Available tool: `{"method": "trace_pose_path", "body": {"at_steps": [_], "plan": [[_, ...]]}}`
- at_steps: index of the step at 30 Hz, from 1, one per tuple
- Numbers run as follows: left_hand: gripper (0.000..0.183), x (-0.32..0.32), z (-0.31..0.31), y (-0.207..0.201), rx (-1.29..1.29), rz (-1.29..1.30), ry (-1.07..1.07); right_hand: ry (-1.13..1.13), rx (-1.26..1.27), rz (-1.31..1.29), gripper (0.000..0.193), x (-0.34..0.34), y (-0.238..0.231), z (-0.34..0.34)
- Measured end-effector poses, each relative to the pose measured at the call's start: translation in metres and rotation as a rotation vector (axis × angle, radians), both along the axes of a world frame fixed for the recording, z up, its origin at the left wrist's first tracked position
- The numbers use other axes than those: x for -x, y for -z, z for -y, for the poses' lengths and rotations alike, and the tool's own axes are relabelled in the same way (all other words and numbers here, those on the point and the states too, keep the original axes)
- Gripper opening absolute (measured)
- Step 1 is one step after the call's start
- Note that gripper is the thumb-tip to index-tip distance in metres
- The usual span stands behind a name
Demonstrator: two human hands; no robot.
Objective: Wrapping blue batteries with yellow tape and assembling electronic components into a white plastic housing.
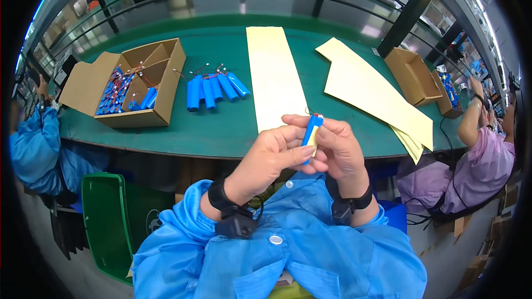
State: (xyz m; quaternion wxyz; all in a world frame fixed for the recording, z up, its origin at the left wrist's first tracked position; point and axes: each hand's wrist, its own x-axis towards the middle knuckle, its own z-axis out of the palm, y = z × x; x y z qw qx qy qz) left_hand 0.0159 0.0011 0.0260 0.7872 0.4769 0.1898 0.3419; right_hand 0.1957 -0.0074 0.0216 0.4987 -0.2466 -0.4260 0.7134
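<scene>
At ten o'clock from one blue cylinder (313,125) lie similar cylinders (215,89). Left fingers (295,156) and right fingers (328,138) pinch that one.

The green surface (219,127) leaves the fingers (291,131) a bare path leftward along its front edge, up to the raised walls of an open cardboard box (164,112). Behind that path, blue cylinders (209,93) with upturned wires fill much of the gap between the box and a pale yellow strip (269,75). The strip lies flat, so a hand could pass over it toward the back. Between it and a flat cut sheet (363,91) runs a bare lane. Beyond the sheet, 2 small cartons and 1 dark post (410,14) block the right side.
</scene>
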Motion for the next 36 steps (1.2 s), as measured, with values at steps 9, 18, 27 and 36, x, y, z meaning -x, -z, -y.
{"method": "trace_pose_path", "body": {"at_steps": [9,18,27,36], "plan": [[0.049,-0.005,-0.008,0.019,0.47,0.407,0.433,0.01,-0.141,-0.132,0.038,-0.004,0.012,0.003],[0.013,0.048,-0.066,0.014,-1.128,-0.994,-0.993,1.187,-0.309,2.045,0.035,-0.283,-0.012,-0.144],[0.043,0.033,-0.116,0.026,-1.109,-1.694,-0.845,1.083,-0.272,2.145,0.033,-0.344,0.004,-0.191],[0.037,0.048,-0.117,-0.004,-0.724,-1.508,-0.697,1.073,-0.053,2.225,0.026,-0.414,0.009,-0.198]]}}
